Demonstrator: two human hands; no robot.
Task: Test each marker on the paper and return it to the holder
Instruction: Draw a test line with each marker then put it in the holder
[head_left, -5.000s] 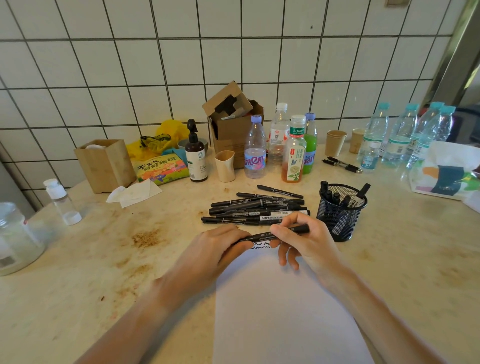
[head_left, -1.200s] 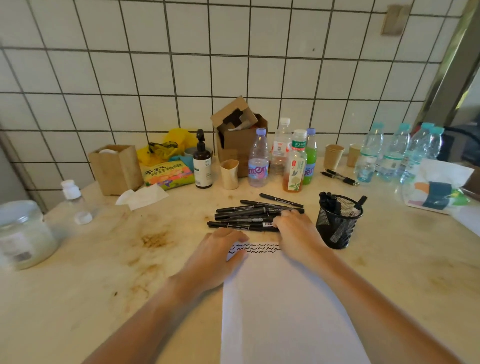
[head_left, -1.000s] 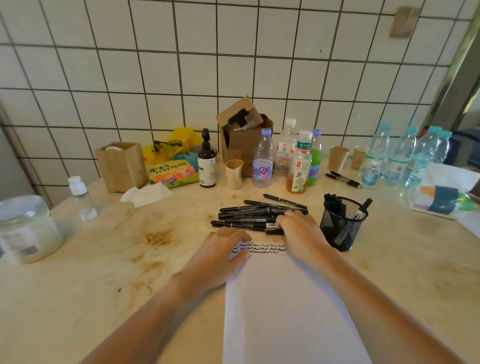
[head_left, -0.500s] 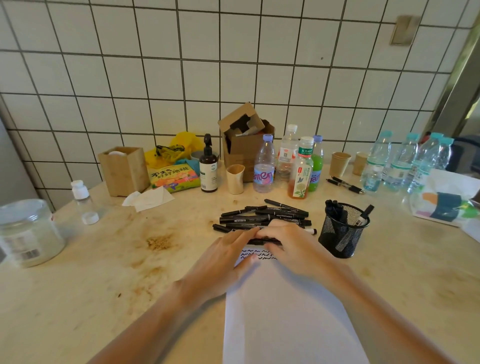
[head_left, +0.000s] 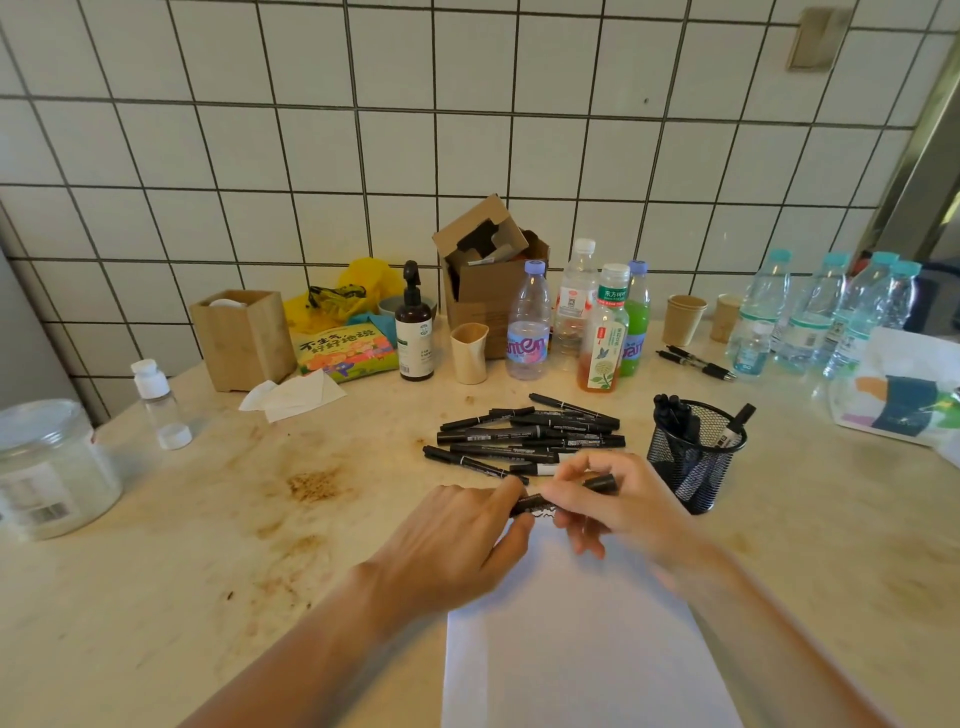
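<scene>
A white sheet of paper (head_left: 576, 639) lies on the counter in front of me, its far edge with black squiggles mostly hidden under my hands. Above that edge both hands hold one black marker (head_left: 535, 503). My left hand (head_left: 457, 535) pinches its left end. My right hand (head_left: 618, 504) grips the right part, the marker's end (head_left: 602, 483) sticking out past the fingers. A pile of several black markers (head_left: 524, 434) lies just beyond. The black mesh holder (head_left: 693, 457) stands to the right with several markers in it.
Bottles (head_left: 530, 322), paper cups (head_left: 685, 319) and a cardboard box (head_left: 488, 270) line the tiled wall. A wooden box (head_left: 244, 338), a tissue (head_left: 291, 397), a small bottle (head_left: 158, 402) and a plastic jar (head_left: 49, 467) are on the left. A printed bag (head_left: 904, 395) lies right.
My right hand took a marker from the pile and drew it back over the paper's far edge. My left hand lifted off the paper and took hold of the marker's left end.
</scene>
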